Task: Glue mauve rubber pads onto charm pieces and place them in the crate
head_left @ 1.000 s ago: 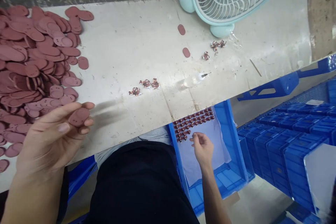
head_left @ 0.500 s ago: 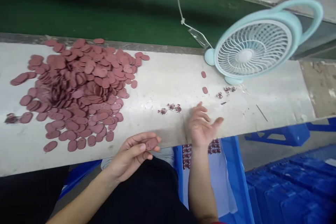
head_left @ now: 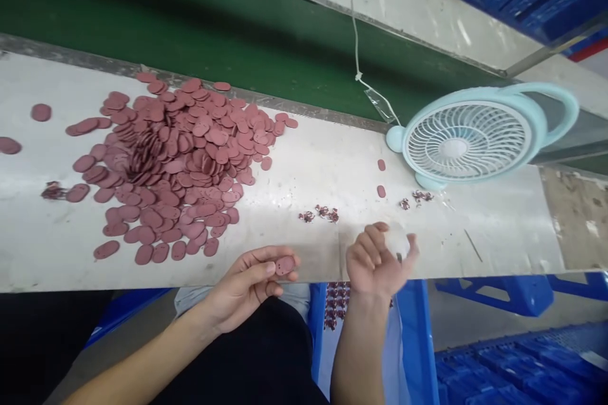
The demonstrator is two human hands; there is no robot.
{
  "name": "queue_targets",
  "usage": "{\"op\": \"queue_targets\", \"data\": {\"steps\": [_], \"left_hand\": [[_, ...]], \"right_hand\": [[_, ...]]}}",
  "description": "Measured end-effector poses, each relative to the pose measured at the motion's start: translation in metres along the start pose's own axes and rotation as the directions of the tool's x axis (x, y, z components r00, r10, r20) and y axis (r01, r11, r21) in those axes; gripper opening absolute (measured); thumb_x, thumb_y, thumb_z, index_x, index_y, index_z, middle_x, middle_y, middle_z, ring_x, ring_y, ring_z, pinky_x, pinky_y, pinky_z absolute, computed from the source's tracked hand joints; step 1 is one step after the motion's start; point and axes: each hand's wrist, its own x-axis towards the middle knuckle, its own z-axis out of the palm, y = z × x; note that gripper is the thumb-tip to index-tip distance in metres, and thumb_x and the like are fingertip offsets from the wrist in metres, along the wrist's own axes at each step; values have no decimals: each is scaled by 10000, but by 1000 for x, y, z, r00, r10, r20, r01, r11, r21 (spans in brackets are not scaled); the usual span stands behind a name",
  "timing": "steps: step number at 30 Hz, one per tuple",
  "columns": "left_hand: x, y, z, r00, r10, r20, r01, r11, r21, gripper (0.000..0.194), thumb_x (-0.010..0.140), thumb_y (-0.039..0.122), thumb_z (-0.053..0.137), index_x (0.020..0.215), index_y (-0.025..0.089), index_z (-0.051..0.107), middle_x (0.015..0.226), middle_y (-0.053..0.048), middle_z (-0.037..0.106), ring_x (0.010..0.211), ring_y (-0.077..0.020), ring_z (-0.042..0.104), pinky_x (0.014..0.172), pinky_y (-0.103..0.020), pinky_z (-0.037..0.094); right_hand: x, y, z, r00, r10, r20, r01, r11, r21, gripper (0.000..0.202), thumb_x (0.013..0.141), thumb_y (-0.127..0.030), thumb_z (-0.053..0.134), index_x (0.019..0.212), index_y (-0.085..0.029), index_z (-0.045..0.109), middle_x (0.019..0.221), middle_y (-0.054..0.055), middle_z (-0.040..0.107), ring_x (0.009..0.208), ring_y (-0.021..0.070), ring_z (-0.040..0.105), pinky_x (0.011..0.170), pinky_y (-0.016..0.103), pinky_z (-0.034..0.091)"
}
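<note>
Seen from a head-worn camera above a pale workbench (head_left: pixel 304 164) backed by a green conveyor belt (head_left: pixel 213 19). Left hand (head_left: pixel 247 285) curled narrow at the bench's near edge, pinching one maroon oval disc (head_left: pixel 285 265) between thumb and fingertips; two small holes visible in its face. Right hand (head_left: pixel 377 262) just beside it, fingers closed around a small translucent whitish object (head_left: pixel 396 240), too blurred to identify, with a dark tip showing below it. No brand, label or writing readable anywhere.

Heaped on the bench well left of both hands, a large pile of matching maroon discs (head_left: pixel 175 158), strays scattered to the far left edge, where one is cut off by the frame. Between pile and fan, a cluster of tiny reddish-brown components (head_left: pixel 319 214); a second cluster (head_left: pixel 417 199) near the fan's foot, detail too small to make out. Two lone discs (head_left: pixel 380 177) lying between them. Pale blue desk fan (head_left: pixel 468 139) standing upright at the bench's far edge, white cord (head_left: pixel 355 25) running up out of view.

Below the bench, a blue tray (head_left: pixel 418 342) holding rows of the small components (head_left: pixel 335 307), mostly hidden by the right forearm and the bench edge. Stacked blue bins (head_left: pixel 522 373) at lower right, cropped.
</note>
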Motion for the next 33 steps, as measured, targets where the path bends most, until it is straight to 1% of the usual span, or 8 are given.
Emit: {"op": "queue_targets", "data": {"steps": [2,4,6,8,13,16,21,33], "left_hand": [[1,-3,4,1000,4,21,-4,1000,-31,279,834,240,803,1106,180,792,1099,-108,797,943,-192,766,669,-167,595],[2,-6,7,999,8,44,-5,998,-61,289,830,241,810,1111,177,791,1101,-107,799,962,-195,766,705,-178,600],[1,-8,10,997,15,71,-9,996,-88,295,835,246,810,1121,175,788,1106,-104,800,973,-193,766,745,-190,602],[-1,-10,12,995,27,92,-17,994,-107,297,849,249,800,1136,177,784,1120,-99,800,985,-186,764,785,-197,598],[-7,-8,14,990,77,120,-62,990,-130,285,860,242,794,1138,183,786,1174,-95,795,962,-151,765,856,-201,580],[-7,-7,13,990,82,115,-67,989,-132,286,853,249,802,1134,195,788,1172,-87,798,981,-145,761,902,-213,569],[-7,-9,13,992,80,101,-69,992,-103,314,822,289,832,1123,207,793,1162,-89,801,1086,-194,741,948,-265,562],[-7,-9,12,994,60,94,-52,994,-92,343,795,320,855,1114,205,798,1114,-83,814,1061,-183,745,938,-256,557]], "right_hand": [[-21,26,12,1000,-18,20,25,891,-454,402,872,-645,582,900,-244,597,583,-96,321,411,79,233,335,190,293],[-36,45,22,998,31,58,21,688,-725,487,840,-727,574,846,-241,610,557,-100,324,389,67,194,305,174,259],[-46,59,27,993,42,111,70,543,-837,530,801,-765,606,844,-237,646,537,-86,393,364,66,271,293,179,277],[-53,68,26,980,-88,180,201,400,-894,501,805,-731,648,894,-239,680,562,-51,530,362,102,446,307,212,367],[-62,85,18,784,-458,420,463,-20,-886,312,841,-481,695,943,-186,691,677,24,700,437,227,652,378,347,520],[-63,93,17,721,-458,520,533,-112,-839,286,841,-440,692,936,-170,694,664,44,722,479,249,668,406,366,523],[-64,97,16,686,-435,584,538,-237,-809,273,870,-453,714,948,-191,705,695,47,723,508,250,680,469,406,565],[-62,98,13,641,-473,604,520,-312,-795,295,828,-440,742,892,-156,695,652,39,729,458,261,673,403,394,531]]}}
